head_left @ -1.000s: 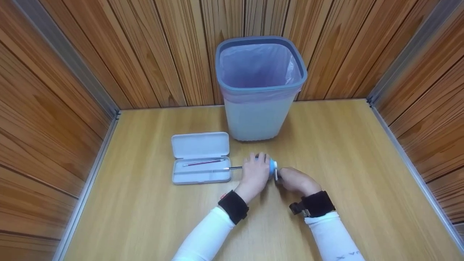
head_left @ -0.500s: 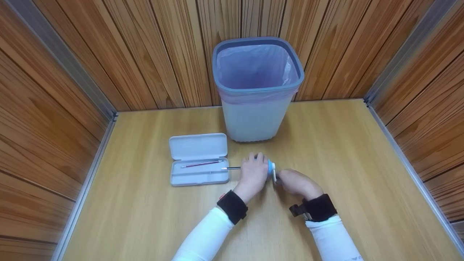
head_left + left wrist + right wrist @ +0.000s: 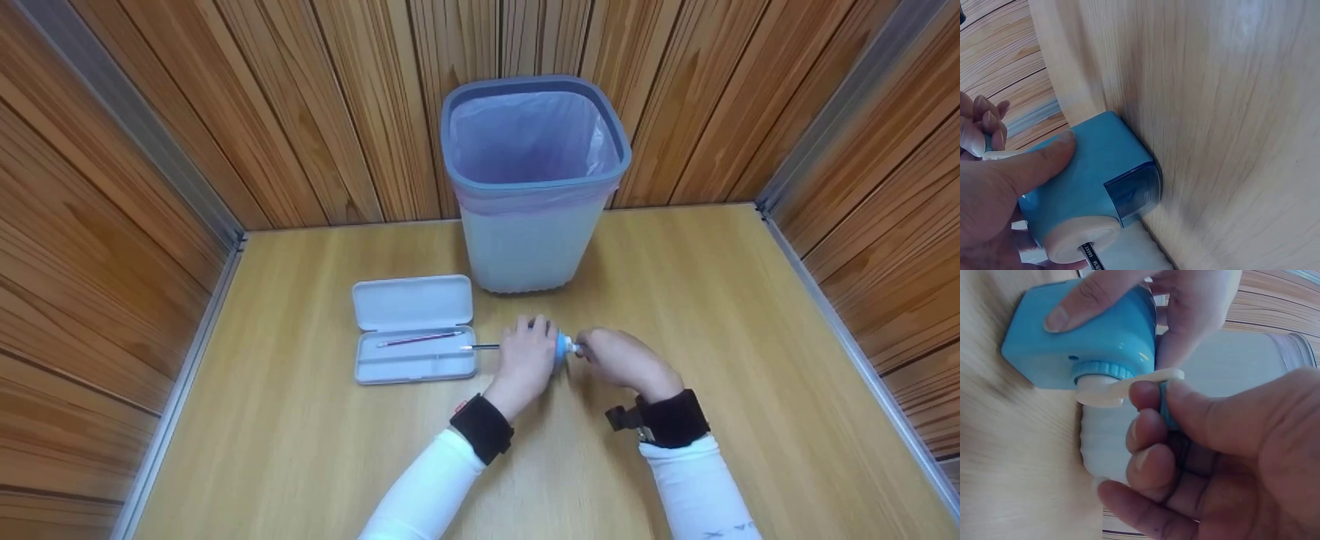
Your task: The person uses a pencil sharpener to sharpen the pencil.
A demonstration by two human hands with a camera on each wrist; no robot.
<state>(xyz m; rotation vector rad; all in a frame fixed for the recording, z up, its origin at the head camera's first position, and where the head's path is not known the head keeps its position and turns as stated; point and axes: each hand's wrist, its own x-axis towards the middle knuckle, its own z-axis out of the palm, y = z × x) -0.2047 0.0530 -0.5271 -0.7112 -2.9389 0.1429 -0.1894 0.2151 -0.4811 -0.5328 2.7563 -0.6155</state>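
Note:
A blue hand-crank pencil sharpener (image 3: 1092,163) stands on the table, and my left hand (image 3: 527,358) grips its body from above. From the sharpener's pale front ring sticks a dark pencil (image 3: 1091,256), pointing left towards the case in the head view. On the opposite side is a white crank arm (image 3: 1134,384) with a blue knob (image 3: 1168,408). The thumb and index finger of my right hand (image 3: 1224,433) pinch that knob. In the left wrist view, a dark translucent shavings drawer (image 3: 1135,192) shows low on the sharpener.
An open pale grey pencil case (image 3: 412,304) lies to the left, with a dark red pencil (image 3: 420,339) in it. Behind the hands stands a bin (image 3: 529,247) with a plastic liner. Wooden walls (image 3: 360,112) enclose the table's back and sides.
The right hand has moved up and slightly to the right, turning the crank from hanging downward to a higher position. The left hand keeps its grip on the sharpener.

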